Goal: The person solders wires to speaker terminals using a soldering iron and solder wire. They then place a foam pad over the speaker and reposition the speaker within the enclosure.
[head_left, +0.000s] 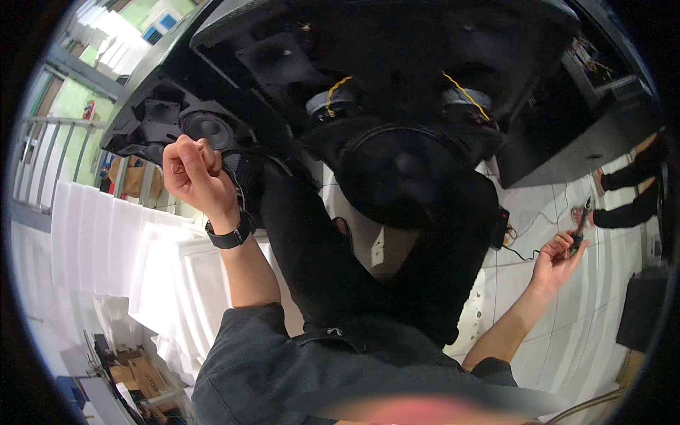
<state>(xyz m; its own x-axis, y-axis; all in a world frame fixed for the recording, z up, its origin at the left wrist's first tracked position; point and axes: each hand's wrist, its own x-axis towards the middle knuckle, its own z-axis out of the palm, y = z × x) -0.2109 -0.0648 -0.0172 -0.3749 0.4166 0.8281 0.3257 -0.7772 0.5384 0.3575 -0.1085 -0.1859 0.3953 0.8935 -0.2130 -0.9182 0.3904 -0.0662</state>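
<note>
My left hand (pixel 193 170) is raised on the left with its fingers curled and pinched; whatever sits between them is too small to make out. A thin pale strand hangs beside that wrist, below a dark watch (pixel 230 235). Out to the right, my right hand (pixel 562 256) is closed around the dark handle of a soldering iron (pixel 579 228), its narrow tip pointing up and away. A large round black speaker driver (pixel 404 170) rests at my knees, between my hands. Both hands are apart from it.
Black speaker cabinets (pixel 397 42) stand ahead, with yellow wires (pixel 464 95) on two drivers. A small box with a red part (pixel 501 228) and cords lies right of my knee. Another person's dark-clad limbs (pixel 630 191) reach in at right. White foam sheets (pixel 99 241) stand left.
</note>
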